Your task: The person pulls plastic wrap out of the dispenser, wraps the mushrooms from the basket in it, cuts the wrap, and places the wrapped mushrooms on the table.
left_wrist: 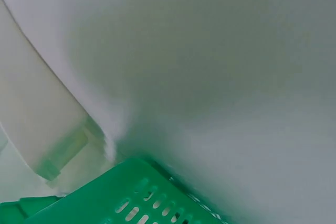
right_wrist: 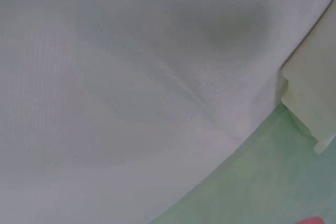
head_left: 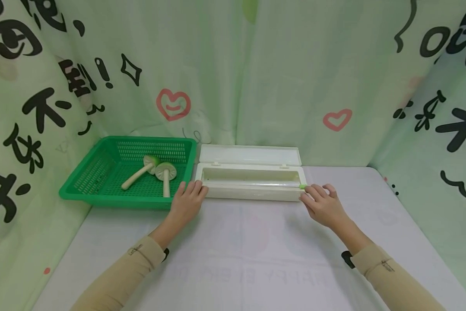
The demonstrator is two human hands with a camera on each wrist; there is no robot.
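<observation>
A long white cling film dispenser (head_left: 252, 192) lies on the table with its hinged lid (head_left: 250, 154) raised at the back. Its trough (head_left: 252, 176) shows pale inside, and a small green slider (head_left: 302, 186) sits at the right end of the front strip. My left hand (head_left: 187, 199) grips the dispenser's left front corner, its thumb hidden from the head camera. At the opposite end, my right hand (head_left: 325, 206) has bent fingers right at the slider and the corner. Neither wrist view shows fingers clearly; the dispenser's ends (left_wrist: 42, 108) appear at their edges.
A green perforated basket (head_left: 128, 202) stands left of the dispenser, close beside my left hand. Inside lie two toy mushrooms, one tilted (head_left: 139, 173) and one with its stem toward me (head_left: 166, 181). Printed curtains (head_left: 256, 86) enclose the white table (head_left: 240, 259) behind and at the sides.
</observation>
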